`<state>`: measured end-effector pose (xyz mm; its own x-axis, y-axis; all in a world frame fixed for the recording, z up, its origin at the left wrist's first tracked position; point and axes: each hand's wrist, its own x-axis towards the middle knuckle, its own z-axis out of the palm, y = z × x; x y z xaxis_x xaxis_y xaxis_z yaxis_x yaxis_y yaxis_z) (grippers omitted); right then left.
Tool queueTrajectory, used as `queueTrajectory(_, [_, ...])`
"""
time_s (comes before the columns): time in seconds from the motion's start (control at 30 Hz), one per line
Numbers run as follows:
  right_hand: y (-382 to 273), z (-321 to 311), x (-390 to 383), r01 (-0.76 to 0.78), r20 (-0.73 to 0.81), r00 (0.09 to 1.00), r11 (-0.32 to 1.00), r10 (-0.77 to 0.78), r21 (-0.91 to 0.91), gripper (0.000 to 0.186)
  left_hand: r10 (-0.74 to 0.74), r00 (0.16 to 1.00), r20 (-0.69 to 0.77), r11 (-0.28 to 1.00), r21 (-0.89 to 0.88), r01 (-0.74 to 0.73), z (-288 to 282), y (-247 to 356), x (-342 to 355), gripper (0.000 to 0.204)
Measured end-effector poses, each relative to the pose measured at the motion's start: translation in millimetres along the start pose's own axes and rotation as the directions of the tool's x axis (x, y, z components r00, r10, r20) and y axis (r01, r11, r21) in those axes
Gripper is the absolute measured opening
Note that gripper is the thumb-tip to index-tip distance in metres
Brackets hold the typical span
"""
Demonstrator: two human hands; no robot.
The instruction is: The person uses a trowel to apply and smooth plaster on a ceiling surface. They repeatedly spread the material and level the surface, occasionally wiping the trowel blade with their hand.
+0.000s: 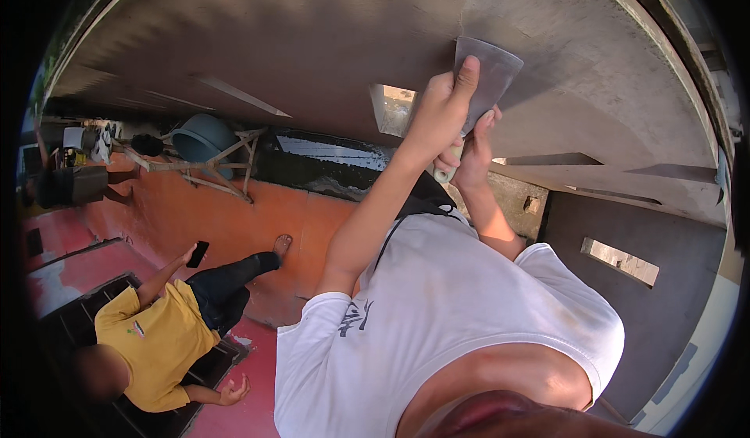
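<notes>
Both of my hands are closed on one putty knife (492, 75), a wide metal blade with a pale handle. My left hand (439, 110) grips it with the thumb stretched along the blade. Beside it, my right hand (475, 155) wraps the handle, and the handle's rounded end shows below the fingers. The blade's wide edge lies at or very close to the grey plastered wall (375, 16); I cannot tell whether it touches. A thin crack line (462, 17) runs up the wall just above the blade's left corner.
Slot openings (394, 108) pierce the wall. At left, a blue-green basin (203, 137) rests on a wooden stand (211, 168) over the orange floor (195, 219). A person in a yellow shirt (160, 340) sits at lower left holding a phone. Another person (78, 184) stands farther left.
</notes>
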<state>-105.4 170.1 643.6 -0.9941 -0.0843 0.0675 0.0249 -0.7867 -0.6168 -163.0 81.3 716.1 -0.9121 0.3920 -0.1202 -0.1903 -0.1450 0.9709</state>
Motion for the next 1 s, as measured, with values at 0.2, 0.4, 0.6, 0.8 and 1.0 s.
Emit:
queueTrajectory(0.2, [-8, 17, 12, 0.029, -0.06, 0.997, 0.987, -0.039, -0.159, 0.039, 0.153, 0.987, -0.042, 0.984, -0.08, -0.156, 1, 17, 6, 0.077])
queueTrajectory(0.4, [-2, 21, 7, 0.008, 0.004, 1.0, 1.0, -0.008, -0.011, 0.04, -0.005, 0.998, 0.064, 1.0, -0.028, 0.007, -15, 23, -3, 0.077])
queueTrajectory(0.6, [15, -11, -32, -0.136, 0.076, 0.984, 0.962, 0.158, -0.237, 0.054, -0.132, 0.982, 0.137, 0.98, -0.13, 0.15, -72, -81, -46, 0.07])
queueTrajectory(0.8, [-7, -9, -20, -0.12, 0.014, 0.992, 0.965, 0.127, -0.231, 0.058, -0.268, 0.895, -0.356, 0.963, -0.098, 0.25, -165, -260, -130, 0.052])
queueTrajectory(1.0, [-17, 9, 3, -0.133, -0.063, 0.991, 0.941, 0.119, -0.312, 0.056, -0.485, 0.469, -0.739, 0.858, -0.297, 0.419, -203, -442, -268, 0.033])
